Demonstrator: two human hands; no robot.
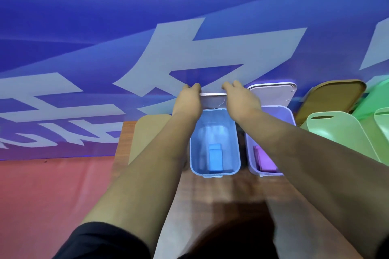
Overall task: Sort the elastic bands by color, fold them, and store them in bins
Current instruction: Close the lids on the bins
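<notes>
A light blue bin (214, 171) stands on the wooden table with a folded blue elastic band (215, 159) lying inside it. Its pale lid (213, 100) stands raised behind the bin. My left hand (188, 99) grips the lid's upper left edge, fingers curled over the top. My right hand (239, 96) grips the upper right edge the same way. To the right stands a purple bin (288, 113) holding a folded purple band (265, 161), its lid (272, 94) open against the wall.
A beige bin with a shut lid (147, 132) stands left of the blue bin. On the right are a tan lid (330, 99) and green bins (341, 132). A blue banner (105, 48) hangs behind, and red floor (52, 195) lies to the left.
</notes>
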